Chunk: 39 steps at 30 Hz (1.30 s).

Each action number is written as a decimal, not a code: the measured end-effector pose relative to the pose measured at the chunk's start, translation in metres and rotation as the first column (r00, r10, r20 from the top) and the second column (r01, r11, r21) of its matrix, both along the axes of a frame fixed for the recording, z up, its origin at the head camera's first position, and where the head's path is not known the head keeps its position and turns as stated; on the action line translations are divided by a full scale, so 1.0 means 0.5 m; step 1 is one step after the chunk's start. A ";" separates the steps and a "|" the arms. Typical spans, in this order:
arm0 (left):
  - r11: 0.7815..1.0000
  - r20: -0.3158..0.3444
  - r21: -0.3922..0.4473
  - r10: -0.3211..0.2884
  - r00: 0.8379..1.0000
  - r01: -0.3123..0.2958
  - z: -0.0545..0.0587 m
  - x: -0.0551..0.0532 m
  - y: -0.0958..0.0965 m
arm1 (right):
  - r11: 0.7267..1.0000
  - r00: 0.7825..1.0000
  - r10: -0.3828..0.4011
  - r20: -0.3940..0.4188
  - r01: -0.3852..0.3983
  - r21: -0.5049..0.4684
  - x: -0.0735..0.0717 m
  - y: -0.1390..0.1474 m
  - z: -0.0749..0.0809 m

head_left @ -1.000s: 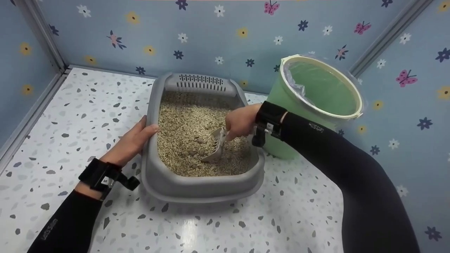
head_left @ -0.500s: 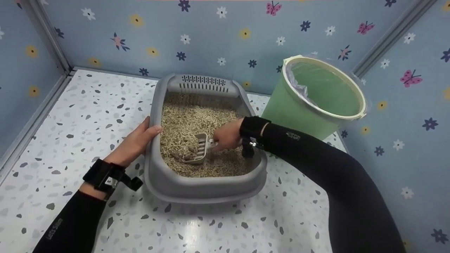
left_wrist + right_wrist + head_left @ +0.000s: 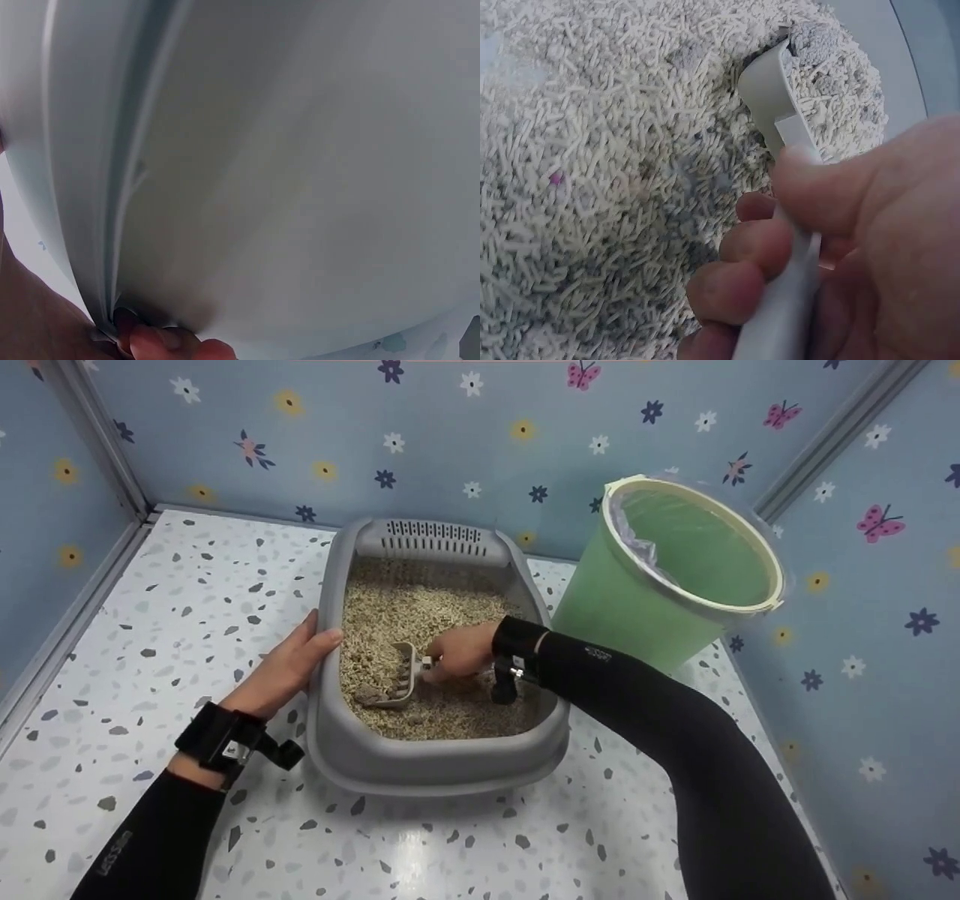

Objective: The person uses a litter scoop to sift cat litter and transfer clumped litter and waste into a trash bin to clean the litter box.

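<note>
A grey litter box (image 3: 442,769) filled with pellet litter (image 3: 435,604) sits on the speckled surface. My left hand (image 3: 289,666) grips its left rim, thumb over the top; in the left wrist view the fingertips (image 3: 169,343) curl under the lip. With my right hand (image 3: 461,651) I hold a pale slotted litter scoop (image 3: 410,682) by its handle, fingers and thumb wrapped around it. The scoop's head is tilted on edge in the litter near the left wall. Beside it lies a greyish clump (image 3: 814,43), seen in the right wrist view.
A green bin (image 3: 615,619) with a cream rim and a clear plastic liner stands right of the box, close to it. Blue flower-patterned panels (image 3: 465,435) rise behind and on both sides. White speckled surface (image 3: 210,577) runs around the box.
My right hand has drawn the scoop leftward through the litter, from right of the middle to near the left wall. The left hand keeps its grip on the rim.
</note>
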<state>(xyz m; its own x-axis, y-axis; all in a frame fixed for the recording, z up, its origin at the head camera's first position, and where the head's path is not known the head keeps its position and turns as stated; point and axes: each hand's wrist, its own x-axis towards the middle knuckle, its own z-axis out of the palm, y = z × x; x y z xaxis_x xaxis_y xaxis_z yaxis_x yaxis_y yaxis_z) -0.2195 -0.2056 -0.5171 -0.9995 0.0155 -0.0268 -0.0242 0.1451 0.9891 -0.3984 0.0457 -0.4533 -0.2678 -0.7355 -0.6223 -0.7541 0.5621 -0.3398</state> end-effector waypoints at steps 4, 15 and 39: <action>1.000 0.018 -0.008 0.002 1.000 -0.001 0.001 0.002 0.000 | 0.995 0.995 -0.090 0.043 0.092 -0.039 0.003 0.002 0.001; 1.000 0.008 -0.021 0.005 1.000 -0.005 -0.001 0.004 -0.001 | 0.970 0.980 -0.196 -0.013 0.192 -0.146 0.011 0.003 -0.005; 0.999 -0.013 0.032 -0.013 1.000 0.014 0.000 0.004 0.001 | 0.979 0.991 -0.123 -0.048 0.113 -0.172 -0.002 0.010 0.011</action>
